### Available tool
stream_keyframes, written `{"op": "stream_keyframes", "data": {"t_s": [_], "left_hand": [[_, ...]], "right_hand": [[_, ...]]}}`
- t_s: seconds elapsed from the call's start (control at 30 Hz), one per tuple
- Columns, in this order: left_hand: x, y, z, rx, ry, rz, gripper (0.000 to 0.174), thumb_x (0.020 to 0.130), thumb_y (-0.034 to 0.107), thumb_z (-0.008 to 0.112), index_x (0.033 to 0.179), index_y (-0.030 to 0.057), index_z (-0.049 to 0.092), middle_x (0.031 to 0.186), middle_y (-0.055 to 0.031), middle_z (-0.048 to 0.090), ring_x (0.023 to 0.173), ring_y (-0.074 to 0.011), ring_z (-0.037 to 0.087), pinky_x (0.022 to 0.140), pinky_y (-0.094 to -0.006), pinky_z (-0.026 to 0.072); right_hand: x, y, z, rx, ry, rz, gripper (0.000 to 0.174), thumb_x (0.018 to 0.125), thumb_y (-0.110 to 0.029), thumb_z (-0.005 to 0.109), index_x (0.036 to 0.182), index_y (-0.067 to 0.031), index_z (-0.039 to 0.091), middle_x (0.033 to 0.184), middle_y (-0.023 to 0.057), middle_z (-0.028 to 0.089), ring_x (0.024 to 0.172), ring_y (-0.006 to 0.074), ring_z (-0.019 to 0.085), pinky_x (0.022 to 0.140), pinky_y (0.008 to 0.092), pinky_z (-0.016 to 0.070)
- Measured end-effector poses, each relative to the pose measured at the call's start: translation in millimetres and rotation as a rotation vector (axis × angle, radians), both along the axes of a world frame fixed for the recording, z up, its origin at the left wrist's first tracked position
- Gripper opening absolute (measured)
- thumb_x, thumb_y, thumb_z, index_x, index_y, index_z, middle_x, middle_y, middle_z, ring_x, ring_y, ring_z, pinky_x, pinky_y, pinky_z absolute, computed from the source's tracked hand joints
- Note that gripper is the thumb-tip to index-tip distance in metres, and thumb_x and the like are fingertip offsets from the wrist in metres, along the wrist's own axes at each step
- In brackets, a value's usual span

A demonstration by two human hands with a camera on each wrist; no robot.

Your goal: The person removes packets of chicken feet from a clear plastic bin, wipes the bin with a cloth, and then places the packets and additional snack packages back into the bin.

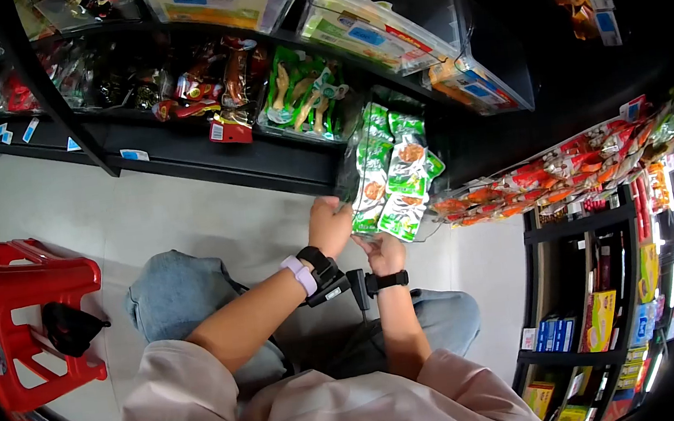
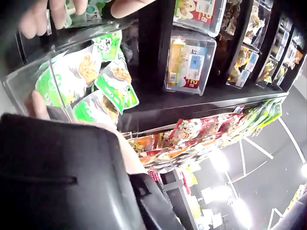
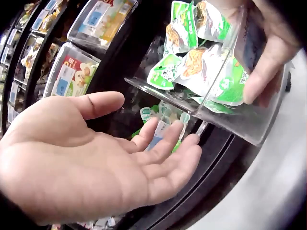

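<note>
My left hand (image 1: pixel 330 223): fingers curled over the side wall of the clear bin (image 3: pixel 249 120), thumb against the outside of it, a firm hold on the plastic.
My right hand (image 1: pixel 382 251): palm up, fingers straight and slightly apart, holding nothing.
Clear bin: tilted, its low front corner just above my right fingertips (image 3: pixel 184 143). I cannot tell whether they touch it.
Green snack packets (image 1: pixel 391 180): piled inside the bin, just beyond my left fingers. Some are pressed flat against the clear wall that I grip.
Loose packets (image 3: pixel 160 117): green and white, lying past my right fingertips and under the bin.
Black shelf (image 1: pixel 208 154): runs behind the bin, on the far side of both hands.
Neighbouring bin (image 1: pixel 304 91): on that shelf, out past my left hand, filled with green-backed packs.
Upper bins (image 1: pixel 371 30): clear boxes with labelled cartons, above and beyond my left-hand grip.
Red packets (image 1: pixel 563 174): a row of them out past my right hand, well apart from it.
Red stool (image 1: pixel 18 301): on the floor, far off on my left-hand side.
</note>
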State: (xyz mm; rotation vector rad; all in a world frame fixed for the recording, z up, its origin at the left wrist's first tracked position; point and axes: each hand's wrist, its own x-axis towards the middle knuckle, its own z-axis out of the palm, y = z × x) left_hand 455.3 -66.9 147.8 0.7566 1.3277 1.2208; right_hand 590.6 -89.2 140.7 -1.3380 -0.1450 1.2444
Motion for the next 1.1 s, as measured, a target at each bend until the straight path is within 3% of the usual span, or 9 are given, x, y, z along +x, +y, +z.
{"op": "stream_keyframes", "data": {"t_s": [0.07, 0.1, 0.17, 0.3, 0.5, 0.63, 0.8, 0.93, 1.1], "left_hand": [[-7, 0, 8, -0.029, 0.009, -0.037, 0.035, 0.075, 0.016, 0.055, 0.099, -0.0075, 0.048, 0.095, -0.0188, 0.055, 0.087, -0.0259, 0.054, 0.076, -0.0314, 0.0425], [-9, 2, 12, -0.052, 0.013, -0.073, 0.035, 0.076, 0.015, 0.054, 0.104, -0.0056, 0.046, 0.097, -0.0127, 0.053, 0.086, -0.0181, 0.052, 0.074, -0.0275, 0.0418], [-10, 4, 8, -0.049, 0.031, -0.054, 0.034, 0.077, 0.015, 0.054, 0.103, -0.005, 0.046, 0.095, -0.0111, 0.053, 0.085, -0.0173, 0.051, 0.075, -0.0271, 0.0414], [-19, 0, 23, -0.109, -0.053, -0.067, 0.034, 0.077, 0.016, 0.054, 0.103, -0.0041, 0.047, 0.093, -0.0104, 0.054, 0.086, -0.017, 0.051, 0.076, -0.0268, 0.0409], [-24, -3, 22, -0.104, -0.091, -0.072, 0.033, 0.077, 0.016, 0.055, 0.103, -0.0021, 0.047, 0.091, -0.0075, 0.053, 0.084, -0.0155, 0.049, 0.076, -0.026, 0.0396], [-27, -6, 23, -0.138, -0.172, -0.052, 0.031, 0.076, 0.016, 0.055, 0.102, -0.0005, 0.047, 0.089, -0.0055, 0.051, 0.085, -0.0144, 0.047, 0.077, -0.0258, 0.0383], [-29, -5, 19, -0.215, -0.258, -0.115, 0.031, 0.076, 0.018, 0.057, 0.1, 0.0009, 0.048, 0.091, -0.0046, 0.052, 0.087, -0.0133, 0.046, 0.078, -0.0256, 0.0367], [-25, -4, 18, -0.223, -0.279, -0.103, 0.029, 0.076, 0.017, 0.057, 0.099, 0.0013, 0.049, 0.091, -0.0036, 0.052, 0.085, -0.0122, 0.046, 0.078, -0.0249, 0.0367], [-23, -10, 26, -0.208, -0.386, -0.137, 0.021, 0.078, 0.013, 0.055, 0.097, 0.0029, 0.05, 0.091, -0.0026, 0.053, 0.086, -0.0111, 0.047, 0.08, -0.0234, 0.0357]], "right_hand": [[7, 10, -3, 0.001, -0.044, -0.069, 0.012, 0.071, 0.012, 0.039, 0.077, 0.0034, 0.043, 0.072, 0.0098, 0.042, 0.059, 0.0238, 0.047, 0.075, 0.0585, 0.0508], [5, 17, 12, 0.015, -0.062, -0.073, 0.009, 0.072, 0.011, 0.038, 0.077, 0.0049, 0.042, 0.074, 0.0115, 0.043, 0.062, 0.0259, 0.049, 0.075, 0.0592, 0.0505], [9, 40, 20, 0.052, -0.01, -0.058, 0.006, 0.073, 0.011, 0.038, 0.077, 0.0058, 0.04, 0.075, 0.0128, 0.043, 0.064, 0.0296, 0.05, 0.075, 0.0601, 0.0501], [20, 94, 9, 0.098, 0.024, 0.048, 0.02, 0.076, 0.006, 0.034, 0.094, 0.0153, 0.037, 0.103, 0.0293, 0.047, 0.096, 0.0483, 0.049, 0.083, 0.0544, 0.0488], [35, 180, 7, 0.087, 0.221, 0.177, 0.04, 0.084, 0.001, 0.026, 0.119, 0.0207, 0.022, 0.124, 0.0355, 0.033, 0.115, 0.0508, 0.033, 0.091, 0.0536, 0.0432], [40, 217, -8, 0.048, 0.279, 0.153, 0.042, 0.082, 0.002, 0.025, 0.119, 0.0198, 0.017, 0.13, 0.0355, 0.023, 0.121, 0.0524, 0.023, 0.092, 0.0555, 0.0408], [39, 221, -40, 0.041, 0.14, 0.109, 0.037, 0.079, 0.007, 0.027, 0.114, 0.0189, 0.025, 0.122, 0.0349, 0.034, 0.112, 0.051, 0.037, 0.088, 0.0575, 0.0429], [39, 202, -19, -0.045, 0.155, 0.048, 0.029, 0.08, 0.007, 0.03, 0.107, 0.0168, 0.032, 0.115, 0.0327, 0.041, 0.105, 0.0475, 0.046, 0.085, 0.0546, 0.0474], [40, 203, -28, -0.073, 0.059, 0.061, 0.027, 0.082, 0.002, 0.034, 0.105, 0.0164, 0.034, 0.109, 0.0315, 0.046, 0.101, 0.0455, 0.049, 0.083, 0.0499, 0.0503]]}}
